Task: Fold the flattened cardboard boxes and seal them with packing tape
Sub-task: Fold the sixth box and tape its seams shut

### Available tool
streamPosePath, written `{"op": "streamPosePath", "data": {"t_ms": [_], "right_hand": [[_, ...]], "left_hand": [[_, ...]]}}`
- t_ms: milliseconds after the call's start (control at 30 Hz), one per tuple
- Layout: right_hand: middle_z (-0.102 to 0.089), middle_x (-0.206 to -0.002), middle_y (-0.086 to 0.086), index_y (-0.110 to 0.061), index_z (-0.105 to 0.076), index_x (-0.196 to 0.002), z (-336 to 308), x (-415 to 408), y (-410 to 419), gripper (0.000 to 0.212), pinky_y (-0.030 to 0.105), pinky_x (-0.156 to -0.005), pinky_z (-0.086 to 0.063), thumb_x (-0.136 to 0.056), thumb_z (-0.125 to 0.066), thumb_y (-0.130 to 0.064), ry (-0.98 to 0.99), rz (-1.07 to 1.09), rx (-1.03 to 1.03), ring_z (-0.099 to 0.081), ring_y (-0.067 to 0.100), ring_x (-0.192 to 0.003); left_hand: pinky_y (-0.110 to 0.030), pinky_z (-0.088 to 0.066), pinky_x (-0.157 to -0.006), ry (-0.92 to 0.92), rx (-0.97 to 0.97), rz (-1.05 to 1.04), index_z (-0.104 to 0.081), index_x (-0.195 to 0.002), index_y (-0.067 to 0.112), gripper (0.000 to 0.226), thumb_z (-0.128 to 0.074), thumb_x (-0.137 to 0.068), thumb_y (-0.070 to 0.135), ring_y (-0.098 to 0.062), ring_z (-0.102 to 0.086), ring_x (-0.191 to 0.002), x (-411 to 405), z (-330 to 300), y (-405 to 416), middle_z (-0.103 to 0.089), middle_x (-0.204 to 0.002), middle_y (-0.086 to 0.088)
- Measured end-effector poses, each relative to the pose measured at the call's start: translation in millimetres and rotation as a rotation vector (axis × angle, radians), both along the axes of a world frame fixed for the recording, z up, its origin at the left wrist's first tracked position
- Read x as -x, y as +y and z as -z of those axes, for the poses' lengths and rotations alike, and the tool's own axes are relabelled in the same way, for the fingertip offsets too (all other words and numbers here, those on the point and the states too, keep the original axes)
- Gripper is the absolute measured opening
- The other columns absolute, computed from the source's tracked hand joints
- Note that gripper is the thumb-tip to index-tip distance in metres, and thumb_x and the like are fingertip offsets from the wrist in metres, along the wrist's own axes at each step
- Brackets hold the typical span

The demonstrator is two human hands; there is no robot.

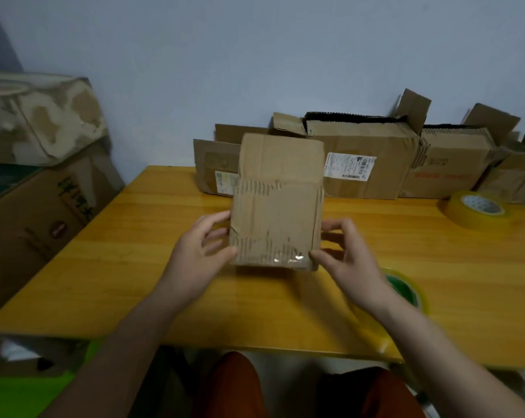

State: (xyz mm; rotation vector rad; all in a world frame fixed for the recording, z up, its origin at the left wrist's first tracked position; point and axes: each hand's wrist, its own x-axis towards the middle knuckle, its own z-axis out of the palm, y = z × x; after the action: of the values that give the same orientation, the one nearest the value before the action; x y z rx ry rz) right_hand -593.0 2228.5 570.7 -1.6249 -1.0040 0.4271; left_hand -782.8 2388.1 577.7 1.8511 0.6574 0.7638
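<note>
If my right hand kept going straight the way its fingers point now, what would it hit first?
The right hand points left into the small cardboard box, which its fingertips already touch at the right side. Past that box, the left hand holds the opposite side.

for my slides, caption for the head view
Both hands grip a small cardboard box over the table.

Both bare forearms reach forward from the bottom corners. The left hand [199, 248] and right hand [345, 254] face each other, fingers curled, thumbs near, each gripping one side of the same thing.
</note>
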Motion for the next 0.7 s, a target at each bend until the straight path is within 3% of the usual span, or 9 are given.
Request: {"op": "streamPosePath", "data": {"t_ms": [67, 133, 233, 333, 433, 533, 600, 700], "right_hand": [[-0.055, -0.119, -0.004, -0.011, -0.048, -0.106, 17.0, 4.5, -0.2, 0.027, 0.024, -0.083, -0.055, -0.086, -0.063, -0.001, 0.005, -0.012, 0.065, -0.057, 0.011, -0.112], [-0.055, -0.122, -0.004, -0.015, -0.049, -0.108, 29.9, 4.4, -0.2, 0.026, 0.027, -0.086, -0.053, -0.088, -0.064, -0.008, -0.035, -0.021, 0.220, -0.056, 0.014, -0.114], [-0.046, -0.131, -0.010, -0.029, -0.029, -0.142, 30.2, 1.2, -0.6, 0.068, 0.021, -0.083, -0.047, -0.087, -0.066, -0.015, -0.043, -0.006, 0.275, -0.052, 0.008, -0.112], [-0.039, -0.132, -0.022, -0.043, -0.012, -0.147, 20.3, 5.5, 6.3, 0.089, 0.013, -0.080, -0.048, -0.084, -0.069, -0.015, 0.008, -0.166, 0.211, -0.049, -0.003, -0.113], [-0.034, -0.147, -0.015, -0.036, -0.020, -0.149, 15.8, 17.6, 24.9, 0.082, 0.016, -0.099, -0.044, -0.087, -0.064, -0.006, -0.031, -0.293, 0.187, -0.039, 0.002, -0.131], [-0.034, -0.143, -0.015, -0.033, -0.018, -0.149, 12.5, 31.6, 56.2, 0.076, 0.012, -0.098, -0.041, -0.091, -0.057, -0.002, -0.001, -0.374, 0.185, -0.035, 0.001, -0.130], [-0.035, -0.140, -0.015, -0.028, -0.015, -0.151, 10.8, 41.6, 86.3, 0.074, 0.022, -0.102, -0.041, -0.093, -0.053, -0.002, 0.047, -0.407, 0.214, -0.037, 0.005, -0.129], [-0.035, -0.149, -0.002, -0.016, -0.024, -0.148, 9.6, 57.6, 140.5, 0.060, 0.034, -0.107, -0.040, -0.095, -0.049, -0.001, 0.041, -0.443, 0.237, -0.037, 0.018, -0.135]], "left_hand": [[-0.021, -0.047, -0.096, 0.056, -0.047, -0.051, -0.048, -0.123, 0.041, 0.061, -0.073, -0.081, 0.005, -0.003, -0.053, -0.119, 5.4, 15.3, -5.4, -0.054, -0.133, 0.008], [-0.026, -0.048, -0.096, 0.156, -0.006, -0.077, -0.042, -0.136, 0.033, 0.074, -0.080, -0.076, 0.012, -0.006, -0.054, -0.117, 9.4, 29.3, -7.9, -0.053, -0.134, 0.008], [-0.036, -0.048, -0.100, 0.204, 0.089, -0.089, -0.027, -0.149, 0.031, 0.098, -0.085, -0.071, 0.020, -0.012, -0.050, -0.124, 15.3, 42.4, -6.3, -0.043, -0.144, 0.004], [-0.027, -0.046, -0.096, 0.164, 0.090, -0.099, -0.017, -0.150, 0.036, 0.103, -0.083, -0.074, 0.020, -0.009, -0.047, -0.126, 16.5, 46.6, -8.2, -0.040, -0.146, 0.007], [-0.031, -0.050, -0.093, 0.181, 0.067, -0.185, -0.023, -0.148, 0.034, 0.095, -0.082, -0.073, 0.027, -0.013, -0.051, -0.123, 22.0, 50.0, -17.4, -0.049, -0.139, 0.006], [-0.040, -0.053, -0.087, 0.187, -0.079, -0.419, -0.035, -0.139, 0.025, 0.082, -0.082, -0.071, 0.031, -0.019, -0.053, -0.117, 36.1, 45.4, -16.4, -0.051, -0.130, 0.002], [-0.046, -0.051, -0.089, 0.181, -0.120, -0.528, -0.034, -0.141, 0.018, 0.081, -0.080, -0.074, 0.029, -0.024, -0.051, -0.117, 44.4, 40.9, -4.4, -0.048, -0.130, -0.004], [-0.048, -0.049, -0.093, 0.176, -0.118, -0.633, -0.033, -0.141, 0.013, 0.073, -0.074, -0.082, 0.027, -0.028, -0.050, -0.120, 54.2, 35.8, 27.2, -0.049, -0.133, -0.009]]}}
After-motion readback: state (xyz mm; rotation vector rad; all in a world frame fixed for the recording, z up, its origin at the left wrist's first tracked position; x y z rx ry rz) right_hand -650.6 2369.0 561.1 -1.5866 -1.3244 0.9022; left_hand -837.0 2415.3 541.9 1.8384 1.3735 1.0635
